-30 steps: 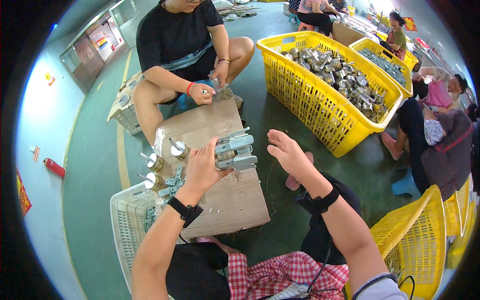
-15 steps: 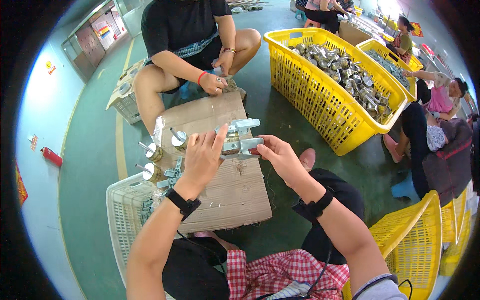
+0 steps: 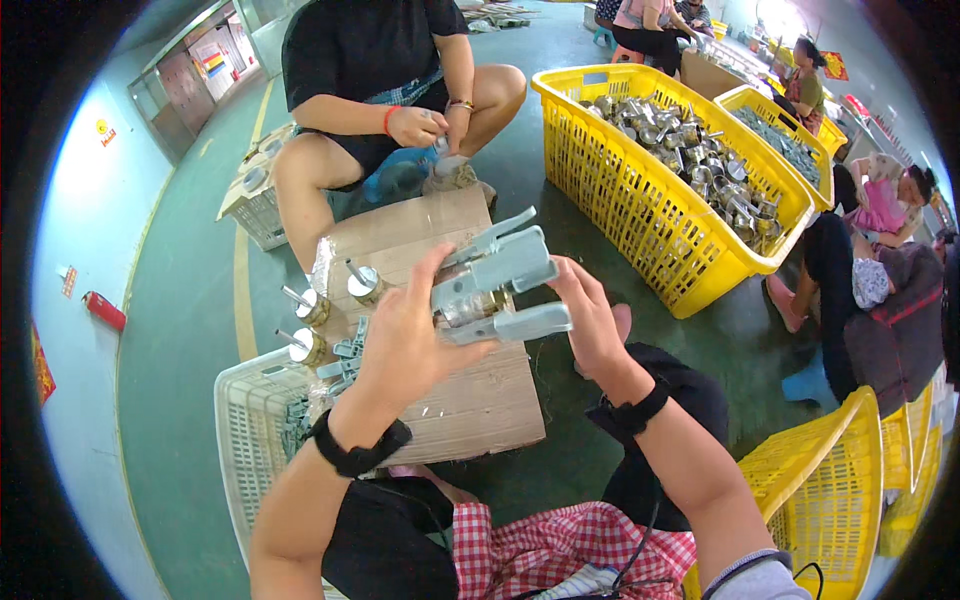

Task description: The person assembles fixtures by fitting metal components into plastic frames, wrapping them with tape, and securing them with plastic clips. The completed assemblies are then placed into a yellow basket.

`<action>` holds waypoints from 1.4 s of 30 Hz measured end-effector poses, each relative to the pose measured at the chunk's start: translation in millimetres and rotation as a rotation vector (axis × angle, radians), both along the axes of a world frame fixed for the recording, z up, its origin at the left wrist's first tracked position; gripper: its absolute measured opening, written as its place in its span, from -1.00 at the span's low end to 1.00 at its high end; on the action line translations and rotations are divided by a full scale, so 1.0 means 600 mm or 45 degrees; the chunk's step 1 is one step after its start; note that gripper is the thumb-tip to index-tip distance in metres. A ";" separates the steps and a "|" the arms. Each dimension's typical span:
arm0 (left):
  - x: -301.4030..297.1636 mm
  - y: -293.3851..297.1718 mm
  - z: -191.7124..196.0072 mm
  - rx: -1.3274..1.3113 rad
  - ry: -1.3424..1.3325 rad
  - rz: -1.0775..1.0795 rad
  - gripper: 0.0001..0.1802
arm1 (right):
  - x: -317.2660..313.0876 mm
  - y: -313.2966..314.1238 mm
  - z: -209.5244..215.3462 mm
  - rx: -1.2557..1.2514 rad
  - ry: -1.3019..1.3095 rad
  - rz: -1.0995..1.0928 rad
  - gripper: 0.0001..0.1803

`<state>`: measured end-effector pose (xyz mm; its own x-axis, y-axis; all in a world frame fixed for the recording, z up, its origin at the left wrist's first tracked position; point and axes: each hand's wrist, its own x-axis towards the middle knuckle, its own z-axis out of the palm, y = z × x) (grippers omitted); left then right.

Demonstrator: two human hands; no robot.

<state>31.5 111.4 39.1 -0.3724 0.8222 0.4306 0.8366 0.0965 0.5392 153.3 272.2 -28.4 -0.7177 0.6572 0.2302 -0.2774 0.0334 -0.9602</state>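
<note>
- Head view, looking down: the left hand (image 3: 405,345) is raised over a brown corrugated cardboard sheet (image 3: 480,410) that serves as the surface. Its grip is closed around the left end of a grey metal lever-handle assembly (image 3: 500,285), with the thumb pointing up towards the top of the part.
- The assembly is a stack of pale grey flat levers with a brass-coloured round core between them. It is held in the air above the cardboard, between the two hands, and its levers stick out to the right, past the left grip.
- The right hand (image 3: 590,325) is just to the right of the assembly. Its fingers are spread and partly open, and the fingertips touch the ends of the lower levers without closing round them.
- Both wrists wear black bands.
- At the left edge of the cardboard stand three brass-coloured round knobs with thin spindles (image 3: 325,315), well to the left of the held part. Loose grey pieces lie beside them.
- Under the left side of the cardboard sits a white plastic mesh crate (image 3: 250,440).
- Opposite, another person in a black shirt (image 3: 385,90) sits on the green floor with both hands together.
- To the right stands a large yellow plastic basket (image 3: 660,210) full of shiny metal parts.
</note>
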 end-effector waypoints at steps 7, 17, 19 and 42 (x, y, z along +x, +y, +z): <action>0.017 -0.040 0.047 -0.053 -0.684 0.043 0.02 | 0.028 -0.052 0.019 -0.007 0.185 0.459 -0.59; 0.005 -0.058 0.034 -0.224 -1.487 -0.176 -0.31 | 0.037 -0.066 0.027 -0.242 0.006 0.492 -0.86; 0.009 -0.062 0.032 -0.138 -1.698 -0.187 -0.44 | 0.038 -0.068 0.028 -0.215 -0.035 0.479 -0.86; 0.033 -0.059 0.014 0.101 -1.208 -0.188 -0.32 | 0.032 -0.067 0.020 -0.138 -0.132 0.398 -0.81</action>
